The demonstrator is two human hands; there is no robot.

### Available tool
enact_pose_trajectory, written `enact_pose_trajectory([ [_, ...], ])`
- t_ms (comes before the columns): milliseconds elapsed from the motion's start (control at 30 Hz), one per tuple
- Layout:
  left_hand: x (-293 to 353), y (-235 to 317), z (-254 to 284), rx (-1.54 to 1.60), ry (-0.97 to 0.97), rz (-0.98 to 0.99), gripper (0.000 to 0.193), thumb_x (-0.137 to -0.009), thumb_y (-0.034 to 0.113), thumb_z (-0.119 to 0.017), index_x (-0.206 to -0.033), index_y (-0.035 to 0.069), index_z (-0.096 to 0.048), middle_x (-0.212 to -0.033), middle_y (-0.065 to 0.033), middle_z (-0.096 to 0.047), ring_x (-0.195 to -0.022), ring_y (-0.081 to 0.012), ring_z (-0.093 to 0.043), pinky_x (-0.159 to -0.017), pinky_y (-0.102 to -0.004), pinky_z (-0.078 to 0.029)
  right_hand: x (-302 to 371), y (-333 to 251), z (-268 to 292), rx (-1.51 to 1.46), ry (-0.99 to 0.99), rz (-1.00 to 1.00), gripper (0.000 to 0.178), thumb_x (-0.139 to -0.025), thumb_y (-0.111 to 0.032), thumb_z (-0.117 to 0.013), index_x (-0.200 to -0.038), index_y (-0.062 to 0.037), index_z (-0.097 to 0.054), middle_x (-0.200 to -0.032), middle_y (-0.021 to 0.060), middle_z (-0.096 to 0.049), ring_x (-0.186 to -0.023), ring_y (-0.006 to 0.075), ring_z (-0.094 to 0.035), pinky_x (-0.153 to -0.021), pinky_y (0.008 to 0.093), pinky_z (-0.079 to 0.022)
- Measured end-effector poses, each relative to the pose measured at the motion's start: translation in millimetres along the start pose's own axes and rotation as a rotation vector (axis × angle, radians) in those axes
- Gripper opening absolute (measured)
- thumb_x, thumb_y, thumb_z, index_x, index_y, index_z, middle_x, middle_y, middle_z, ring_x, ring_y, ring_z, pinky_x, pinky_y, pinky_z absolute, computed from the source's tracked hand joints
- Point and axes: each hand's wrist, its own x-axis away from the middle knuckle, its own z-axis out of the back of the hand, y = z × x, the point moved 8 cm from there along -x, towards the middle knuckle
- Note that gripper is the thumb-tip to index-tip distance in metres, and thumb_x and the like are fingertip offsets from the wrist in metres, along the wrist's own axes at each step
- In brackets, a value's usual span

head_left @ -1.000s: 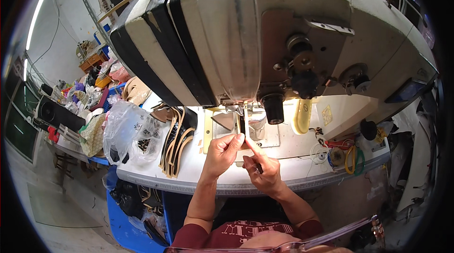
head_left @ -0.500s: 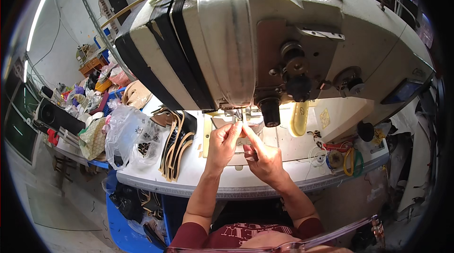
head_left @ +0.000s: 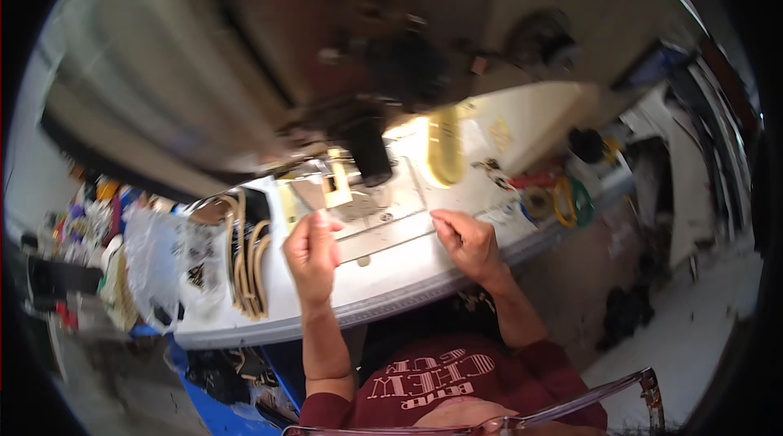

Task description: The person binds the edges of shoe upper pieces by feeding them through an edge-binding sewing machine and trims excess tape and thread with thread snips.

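A large pale sewing machine [head_left: 481, 61], blurred, spans the upper part of the view above a white table [head_left: 367, 281]. My left hand [head_left: 314, 250] is closed just in front of the needle area, over the left side of the metal bed plate [head_left: 400, 232]. Its fingers are curled, and anything between them is too small to see. Farther right, my right hand [head_left: 471, 244] is also closed, thumb and forefinger together near the plate's right side. Whatever it pinches cannot be made out. A clear gap separates the two hands.
Curved tan-edged strips [head_left: 249, 261] are stacked left of my left hand, beside a clear plastic bag [head_left: 151, 261]. A yellow oval tray [head_left: 444, 150] lies under the machine arm. A green ring [head_left: 581, 203] and a tape roll [head_left: 537, 203] sit at right. Below stands a blue bin [head_left: 192, 403].
My hands were together at the needle; now they are apart, the left lower and the right off to the right. The whole view has shifted and tilted, blurring the machine.
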Motion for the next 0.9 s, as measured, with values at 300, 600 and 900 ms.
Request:
enact_pose_trajectory([
  [300, 14, -24, -5, 0.062, -0.110, 0.069, 0.026, -0.088, 0.017, -0.050, -0.068, 0.000, -0.053, -0.044, 0.0037, -0.040, -0.039, -0.0014, -0.034, -0.037, -0.0164, -0.023, 9, 86, 66, 0.402, 0.148, -0.263, 0.017, -0.076, -0.006, -0.057, -0.093, -0.0044, -0.058, -0.080, 0.0113, -0.058, -0.071, 0.0287, -0.058, -0.061, 0.0345, -0.047],
  [600, 29, -29, -10, 0.040, -0.162, 0.121, 0.022, -0.087, 0.017, -0.051, -0.071, 0.002, -0.054, -0.044, 0.0021, -0.042, -0.036, -0.0024, -0.032, -0.035, -0.0165, -0.022, -26, 112, 12, 0.804, -0.055, -0.161, 0.010, -0.080, -0.011, -0.046, -0.073, -0.0082, -0.051, -0.065, 0.0101, -0.056, -0.057, 0.0306, -0.058, -0.053, 0.0386, -0.048],
  [900, 34, -58, -30, 0.075, -0.241, 0.235, 0.015, -0.084, 0.015, -0.056, -0.083, 0.000, -0.057, -0.061, 0.0004, -0.053, -0.050, -0.0013, -0.044, -0.043, -0.0153, -0.032, -33, 43, -5, -0.098, 0.018, -0.110, 0.013, -0.073, -0.007, -0.061, -0.086, -0.0033, -0.062, -0.073, 0.0089, -0.059, -0.062, 0.0195, -0.058, -0.056, 0.0287, -0.047],
])
